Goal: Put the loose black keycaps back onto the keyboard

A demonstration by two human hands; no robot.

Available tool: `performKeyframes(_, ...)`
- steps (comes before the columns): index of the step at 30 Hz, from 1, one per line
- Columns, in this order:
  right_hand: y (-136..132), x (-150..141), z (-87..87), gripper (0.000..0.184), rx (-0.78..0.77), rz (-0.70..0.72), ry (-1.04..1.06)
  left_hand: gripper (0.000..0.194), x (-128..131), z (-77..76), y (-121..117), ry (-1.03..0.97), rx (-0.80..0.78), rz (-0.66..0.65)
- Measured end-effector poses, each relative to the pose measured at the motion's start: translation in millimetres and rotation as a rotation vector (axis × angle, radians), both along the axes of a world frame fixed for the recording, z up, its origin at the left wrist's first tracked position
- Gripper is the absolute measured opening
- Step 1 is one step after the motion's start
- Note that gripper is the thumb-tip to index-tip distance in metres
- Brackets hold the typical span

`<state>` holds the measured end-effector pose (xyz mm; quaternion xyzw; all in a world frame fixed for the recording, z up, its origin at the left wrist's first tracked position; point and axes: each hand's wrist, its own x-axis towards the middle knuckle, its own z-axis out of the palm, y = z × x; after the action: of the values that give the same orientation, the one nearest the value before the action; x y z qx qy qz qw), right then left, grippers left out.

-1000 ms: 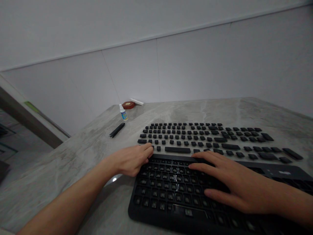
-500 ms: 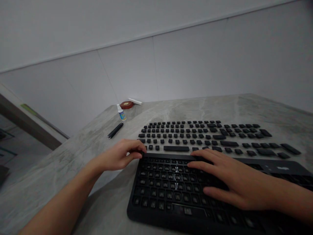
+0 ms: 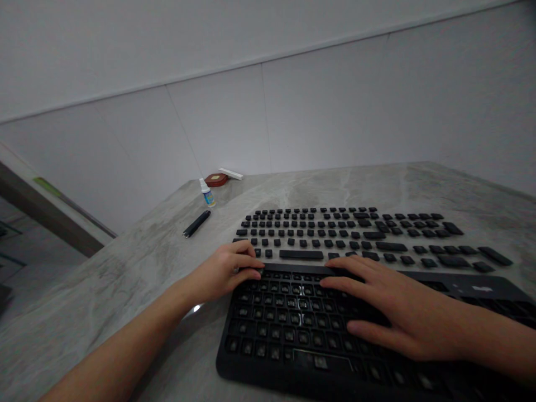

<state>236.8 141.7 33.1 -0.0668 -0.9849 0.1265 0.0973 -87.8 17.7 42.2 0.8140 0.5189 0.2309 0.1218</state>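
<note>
A black keyboard base [image 3: 293, 379] lies in front of me, its key sockets bare. My left hand [image 3: 228, 268] is at its far left corner, thumb and fingers closed in a pinch over the back edge. Whatever is between those fingertips is too small and dark to make out. My right hand [image 3: 393, 307] rests across the middle of the base with its fingers spread, the tips near the back rim. Just beyond the base, black keycaps are laid out in rows, with the long spacebar [image 3: 301, 254] in the nearest row.
On the grey marbled table [image 3: 167, 268], a dark pen-like stick [image 3: 196, 224] lies left of the keycaps. Behind it stands a small white spray bottle [image 3: 207, 194]. A reddish-brown case [image 3: 216, 179] and a white strip [image 3: 231, 173] are by the wall.
My left hand has moved slightly right along the base's back edge, from the corner inward, its fingers pinched. My right hand has stayed in place.
</note>
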Motion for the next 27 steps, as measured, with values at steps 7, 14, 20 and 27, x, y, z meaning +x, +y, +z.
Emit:
performKeyframes(7,-0.8,0.6,1.5,0.050,0.016,0.003,0.000,0.017,-4.4,3.6,-2.9,0.043,-0.035,0.015)
performKeyframes(14,0.4,-0.2,0.2,0.050,0.024,-0.002,-0.018,0.017,-3.8,5.8,-5.2,0.066,-0.045,0.035)
performKeyframes(20,-0.2,0.9,0.2,0.051,0.006,-0.002,0.000,0.016,-4.0,4.4,-5.2,0.071,-0.042,0.045)
performKeyframes(27,-1.2,-0.2,3.9,0.050,-0.006,0.000,-0.019,0.020,-4.9,8.1,-6.2,0.073,-0.047,0.054)
